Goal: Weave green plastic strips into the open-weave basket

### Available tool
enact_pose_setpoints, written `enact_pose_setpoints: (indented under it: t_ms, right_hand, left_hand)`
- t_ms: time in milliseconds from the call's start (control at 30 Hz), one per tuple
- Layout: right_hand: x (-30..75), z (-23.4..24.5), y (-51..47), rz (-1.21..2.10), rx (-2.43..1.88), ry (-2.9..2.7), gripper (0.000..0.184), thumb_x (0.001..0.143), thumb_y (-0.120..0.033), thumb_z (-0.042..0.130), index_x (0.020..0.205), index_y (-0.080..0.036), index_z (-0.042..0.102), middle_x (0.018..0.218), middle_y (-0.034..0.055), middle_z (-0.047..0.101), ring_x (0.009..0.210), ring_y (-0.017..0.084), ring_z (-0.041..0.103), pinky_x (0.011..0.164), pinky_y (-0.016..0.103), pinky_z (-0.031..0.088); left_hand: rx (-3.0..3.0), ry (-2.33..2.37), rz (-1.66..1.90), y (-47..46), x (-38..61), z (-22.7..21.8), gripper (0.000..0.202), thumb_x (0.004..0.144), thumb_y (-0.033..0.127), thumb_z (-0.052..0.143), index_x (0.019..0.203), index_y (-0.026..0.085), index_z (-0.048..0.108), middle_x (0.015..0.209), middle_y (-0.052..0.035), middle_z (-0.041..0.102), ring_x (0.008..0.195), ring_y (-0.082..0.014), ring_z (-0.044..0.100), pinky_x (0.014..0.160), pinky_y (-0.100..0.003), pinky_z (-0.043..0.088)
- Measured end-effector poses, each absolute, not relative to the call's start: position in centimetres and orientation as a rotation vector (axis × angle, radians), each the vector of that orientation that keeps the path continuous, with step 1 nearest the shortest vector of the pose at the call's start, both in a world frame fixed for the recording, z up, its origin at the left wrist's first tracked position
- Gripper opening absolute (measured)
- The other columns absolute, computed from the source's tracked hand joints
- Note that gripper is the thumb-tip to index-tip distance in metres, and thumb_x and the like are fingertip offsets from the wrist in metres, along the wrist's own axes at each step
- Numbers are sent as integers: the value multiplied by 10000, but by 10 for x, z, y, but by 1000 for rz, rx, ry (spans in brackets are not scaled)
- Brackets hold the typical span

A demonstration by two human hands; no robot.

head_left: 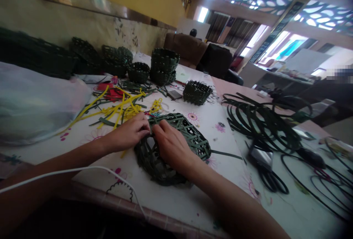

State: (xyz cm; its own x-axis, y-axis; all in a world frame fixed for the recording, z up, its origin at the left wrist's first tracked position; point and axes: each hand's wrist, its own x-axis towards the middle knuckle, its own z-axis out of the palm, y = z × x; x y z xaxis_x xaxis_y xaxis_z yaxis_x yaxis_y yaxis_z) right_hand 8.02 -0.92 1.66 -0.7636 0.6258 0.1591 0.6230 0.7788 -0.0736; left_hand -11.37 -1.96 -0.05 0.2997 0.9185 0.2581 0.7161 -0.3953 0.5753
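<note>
A half-woven basket of dark green strips [190, 136] lies on its side on the flowered tablecloth [171, 195] in front of me. My left hand [129, 134] presses its curled fingers against the basket's left rim. My right hand [172, 145] lies over the basket's middle, its fingers bent and pinching the strips where they meet the left hand. Both hands touch at the fingertips on the weave.
Yellow strips [121, 108] lie behind the hands. Several finished green baskets [164, 66] and one more [197, 92] stand further back. A tangle of loose green strips [259, 121] spreads at the right. A plastic bag [35, 103] sits left; a white cable [82, 169] crosses my arm.
</note>
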Motion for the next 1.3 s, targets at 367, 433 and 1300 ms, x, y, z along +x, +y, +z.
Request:
enact_pose_setpoints:
  t_ms: [367,433,1300]
  right_hand:
    - [79,14,-8,46,-989,-2810,193,962,-96,444,1038,-174,604,973,69,587,722,164,524,616,292,327]
    - [80,15,-7,69,-999,-2805,167,976,-123,455,1015,-168,611,978,73,591,755,168,551,632,291,350]
    - [59,35,-20,4,-1207,-2822,225,883,-139,459,1046,-178,610,1006,98,668,855,245,708,658,323,547]
  left_hand:
    - [2129,1422,789,-16,-136,3,215,892,317,546,819,179,696,881,-37,588,873,-189,556,832,-318,444]
    - [2154,1370,770,-15,-139,4,201,880,317,590,851,195,747,866,-31,601,854,-177,566,806,-297,438]
    - [2220,1468,535,-17,-118,14,220,868,275,568,728,148,680,809,-42,555,820,-190,539,760,-298,400]
